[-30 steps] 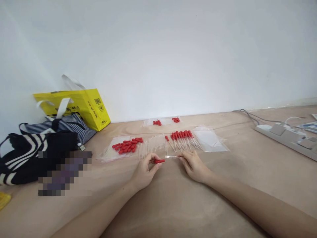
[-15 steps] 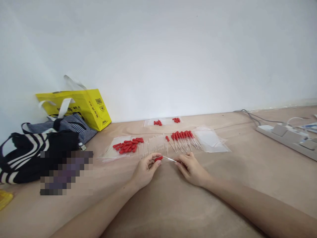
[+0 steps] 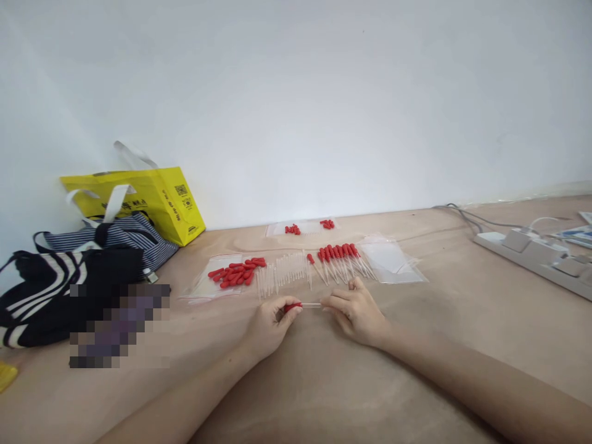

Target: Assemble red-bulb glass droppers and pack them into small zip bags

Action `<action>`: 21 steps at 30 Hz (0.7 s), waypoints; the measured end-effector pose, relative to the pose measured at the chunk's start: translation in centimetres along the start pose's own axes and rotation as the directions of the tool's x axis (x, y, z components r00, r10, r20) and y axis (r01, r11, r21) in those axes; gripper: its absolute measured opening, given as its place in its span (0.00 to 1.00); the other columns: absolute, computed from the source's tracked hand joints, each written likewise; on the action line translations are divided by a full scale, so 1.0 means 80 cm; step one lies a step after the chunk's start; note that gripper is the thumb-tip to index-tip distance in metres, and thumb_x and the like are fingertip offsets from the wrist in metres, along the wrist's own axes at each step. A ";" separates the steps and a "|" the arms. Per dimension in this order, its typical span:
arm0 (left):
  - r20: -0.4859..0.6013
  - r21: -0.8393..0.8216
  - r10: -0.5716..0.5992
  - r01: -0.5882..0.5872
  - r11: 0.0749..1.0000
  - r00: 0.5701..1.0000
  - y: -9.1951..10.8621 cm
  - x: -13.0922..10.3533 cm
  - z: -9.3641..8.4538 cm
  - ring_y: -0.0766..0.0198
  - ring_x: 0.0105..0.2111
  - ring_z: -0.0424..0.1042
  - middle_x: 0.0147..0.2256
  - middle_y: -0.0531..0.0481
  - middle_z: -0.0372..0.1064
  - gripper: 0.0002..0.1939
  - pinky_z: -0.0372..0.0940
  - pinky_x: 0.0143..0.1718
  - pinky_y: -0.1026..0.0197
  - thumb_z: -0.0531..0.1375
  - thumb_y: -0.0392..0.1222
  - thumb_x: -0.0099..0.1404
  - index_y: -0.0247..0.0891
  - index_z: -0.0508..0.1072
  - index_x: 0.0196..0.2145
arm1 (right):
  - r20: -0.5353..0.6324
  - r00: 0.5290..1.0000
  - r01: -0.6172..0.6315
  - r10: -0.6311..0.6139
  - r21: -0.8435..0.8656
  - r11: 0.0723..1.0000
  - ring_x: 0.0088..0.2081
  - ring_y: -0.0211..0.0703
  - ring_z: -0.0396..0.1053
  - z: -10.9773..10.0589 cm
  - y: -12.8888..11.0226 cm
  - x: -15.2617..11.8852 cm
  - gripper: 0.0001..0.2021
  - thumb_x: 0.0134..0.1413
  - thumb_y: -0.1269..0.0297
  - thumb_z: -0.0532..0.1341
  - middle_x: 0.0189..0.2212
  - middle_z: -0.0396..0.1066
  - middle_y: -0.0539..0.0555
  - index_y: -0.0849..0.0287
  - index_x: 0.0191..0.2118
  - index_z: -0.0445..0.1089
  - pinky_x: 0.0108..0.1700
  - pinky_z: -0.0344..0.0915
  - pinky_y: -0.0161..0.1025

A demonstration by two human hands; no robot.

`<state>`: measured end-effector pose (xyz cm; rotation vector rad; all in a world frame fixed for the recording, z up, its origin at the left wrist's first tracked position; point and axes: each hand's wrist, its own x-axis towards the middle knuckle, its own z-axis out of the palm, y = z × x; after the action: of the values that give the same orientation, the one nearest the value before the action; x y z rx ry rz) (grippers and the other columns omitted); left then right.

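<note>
My left hand [image 3: 272, 324] pinches a red rubber dropper bulb [image 3: 292, 306] between thumb and fingers. From the bulb a thin clear dropper tube [image 3: 311, 305] runs level across to my right hand [image 3: 354, 311], whose fingertips are closed on its far end. Just beyond my hands lie loose clear tubes [image 3: 291, 268] in a row. To their right is a fanned row of droppers [image 3: 340, 253] with red bulbs fitted. A heap of loose red bulbs [image 3: 238, 271] rests on a clear plastic bag at the left.
Flat clear bags [image 3: 393, 259] lie right of the droppers. Near the wall is another bag with small red bulbs [image 3: 292, 229]. A yellow bag [image 3: 185, 209] and a black striped bag [image 3: 106, 277] stand left. A power strip [image 3: 531, 250] with cables sits right.
The dropper has turned from slanting to level and come slightly nearer to me. My left hand has lowered a little, and both hands keep their hold. The view has shifted slightly.
</note>
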<state>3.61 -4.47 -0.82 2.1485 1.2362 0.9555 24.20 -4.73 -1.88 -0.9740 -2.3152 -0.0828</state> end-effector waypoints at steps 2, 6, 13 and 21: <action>-0.011 0.097 0.058 -0.057 0.994 0.998 0.001 -0.001 -0.001 0.66 0.27 0.67 0.26 0.53 0.70 0.08 0.61 0.30 0.64 0.53 0.41 0.58 0.38 0.70 0.30 | -0.009 1.000 0.020 -0.020 -0.034 0.999 0.24 0.34 0.56 -0.002 0.001 0.001 0.12 0.54 0.72 0.48 0.23 0.67 0.49 0.59 0.32 0.68 0.33 0.42 0.38; -0.027 0.250 0.185 -0.172 0.953 0.982 -0.001 -0.004 0.000 0.65 0.28 0.66 0.26 0.52 0.70 0.08 0.60 0.34 0.61 0.52 0.42 0.59 0.38 0.70 0.30 | -0.035 0.999 0.035 -0.036 -0.040 0.999 0.24 0.34 0.55 -0.001 0.000 0.002 0.12 0.52 0.74 0.48 0.23 0.66 0.49 0.58 0.34 0.68 0.33 0.41 0.38; 0.048 0.315 0.321 -0.319 0.894 0.946 0.001 -0.004 0.002 0.70 0.22 0.64 0.25 0.56 0.70 0.08 0.53 0.45 0.55 0.50 0.39 0.61 0.38 0.67 0.29 | -0.074 0.996 0.056 -0.057 -0.005 0.998 0.22 0.33 0.52 0.004 -0.004 0.002 0.10 0.53 0.72 0.48 0.22 0.65 0.48 0.60 0.30 0.66 0.32 0.41 0.38; 0.075 0.349 0.353 -0.356 0.867 0.933 0.001 -0.006 0.002 0.70 0.23 0.66 0.24 0.56 0.70 0.07 0.50 0.46 0.55 0.50 0.38 0.61 0.38 0.67 0.28 | -0.024 0.999 0.039 -0.039 0.007 0.999 0.22 0.33 0.52 0.008 -0.011 0.002 0.10 0.52 0.73 0.48 0.22 0.65 0.49 0.61 0.28 0.65 0.32 0.41 0.37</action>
<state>3.60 -4.94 -0.99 2.7371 1.0953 0.9139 23.20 -5.09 -2.16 -0.9199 -2.3114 -0.1010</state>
